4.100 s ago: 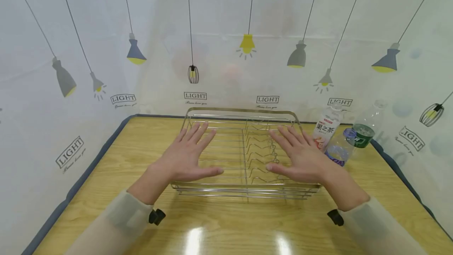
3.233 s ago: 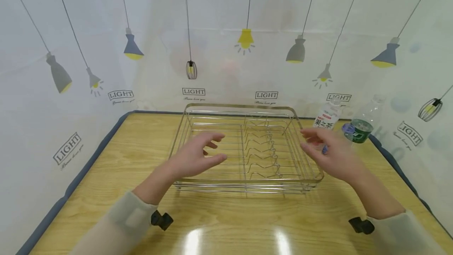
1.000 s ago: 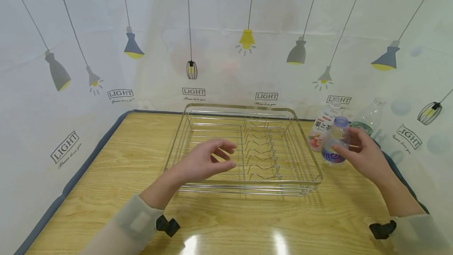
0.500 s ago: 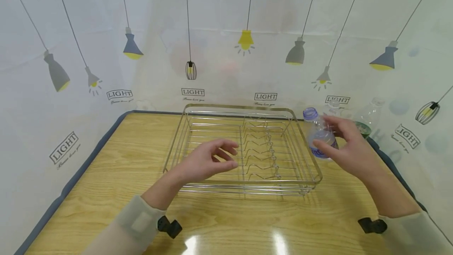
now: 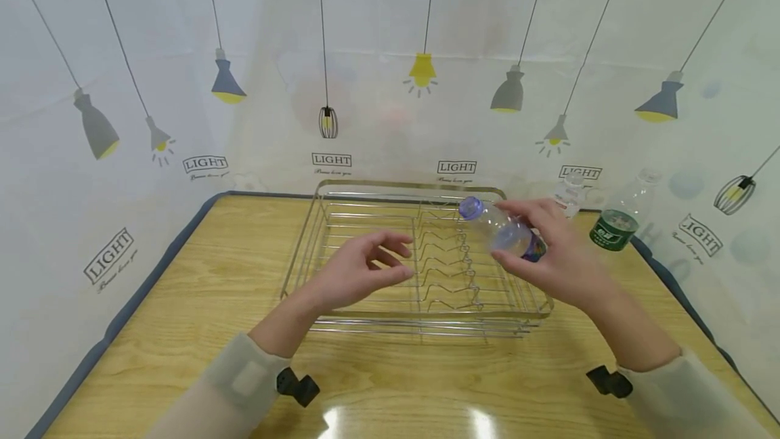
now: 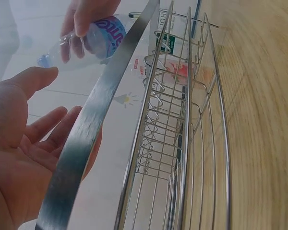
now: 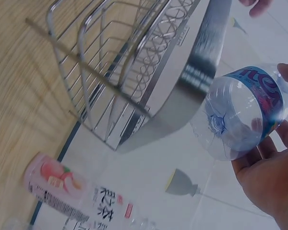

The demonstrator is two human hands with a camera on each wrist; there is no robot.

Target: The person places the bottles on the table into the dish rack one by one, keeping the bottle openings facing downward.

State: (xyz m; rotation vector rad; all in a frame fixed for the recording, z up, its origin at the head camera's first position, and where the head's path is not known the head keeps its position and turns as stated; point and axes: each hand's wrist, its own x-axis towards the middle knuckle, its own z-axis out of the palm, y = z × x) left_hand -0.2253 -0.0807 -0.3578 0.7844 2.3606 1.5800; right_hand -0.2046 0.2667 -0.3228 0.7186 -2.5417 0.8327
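Observation:
My right hand (image 5: 563, 253) grips a clear plastic bottle (image 5: 495, 225) with a purple top and a purple-blue label. The bottle is tilted, its top pointing left, above the right side of a metal wire dish rack (image 5: 420, 315). In the right wrist view the base of the bottle (image 7: 225, 115) faces the camera, beside the rack's flat rim. My left hand (image 5: 359, 273) hovers over the rack's left half with fingers loosely bent and nothing in them. The left wrist view shows the left hand (image 6: 19, 139) near the rack's rim, apart from the bottle.
Behind my right hand stands a white-labelled bottle (image 5: 568, 196), partly hidden; its peach picture shows in the right wrist view. Farther right is a clear bottle with a green label (image 5: 615, 227). A lamp-printed curtain (image 5: 390, 87) borders the wooden table (image 5: 396, 378).
My right hand reached the purple-topped bottle, lifted it off the table and carried it left over the rack, tilting it. My left hand changed from spread flat to loosely bent.

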